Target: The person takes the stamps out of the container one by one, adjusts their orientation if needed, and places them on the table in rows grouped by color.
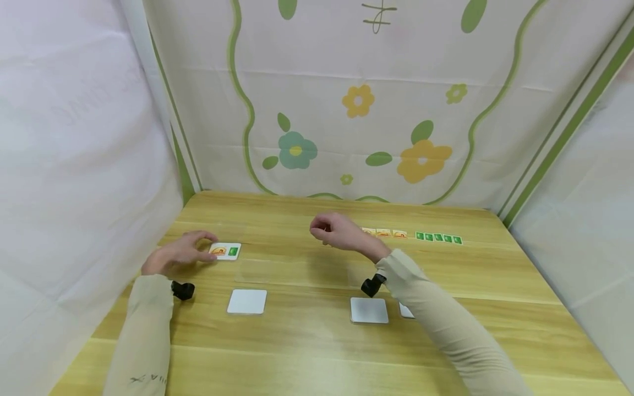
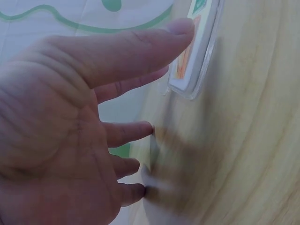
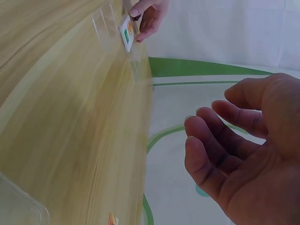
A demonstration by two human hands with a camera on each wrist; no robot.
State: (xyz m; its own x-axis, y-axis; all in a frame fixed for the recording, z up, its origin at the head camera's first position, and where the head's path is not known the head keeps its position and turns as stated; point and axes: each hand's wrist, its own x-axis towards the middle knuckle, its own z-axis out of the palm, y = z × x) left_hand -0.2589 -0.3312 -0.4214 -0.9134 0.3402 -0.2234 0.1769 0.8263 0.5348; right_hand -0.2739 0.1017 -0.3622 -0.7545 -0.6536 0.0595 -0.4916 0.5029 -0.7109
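Two beige sleeves nearest, left sleeve (image 1: 141, 330) with dark marks low down, right sleeve (image 1: 451, 324) slanting in across the wooden table (image 1: 292, 352). Three blank white cards in the near part: left blank card (image 1: 247, 302) on its own, middle blank card (image 1: 369, 311), right blank card (image 1: 406, 311) partly hidden by the right sleeve. Black wrist cameras, one per arm: left camera (image 1: 183, 290), right camera (image 1: 373, 285). Clear plastic piece (image 1: 253, 271) flat on the wood, just beyond the left blank card.

Left hand (image 1: 179, 252): thumb and forefinger parted, set at opposite edges of one stickered card (image 1: 225, 251), lightly gripped at its left end; other fingers spread. Stickered card at the table's left side, white, clear-edged, orange picture to the left, green rectangle to the right.

Right hand (image 1: 340, 230): raised above mid-table, fingers loosely curled, thumb apart from fingertips, nothing in hold.

Farther right, one row of orange stickers (image 1: 383, 233), partly behind the right hand; five green stickers (image 1: 438, 237) beside. Farthest, white flowered curtain (image 1: 322, 71).
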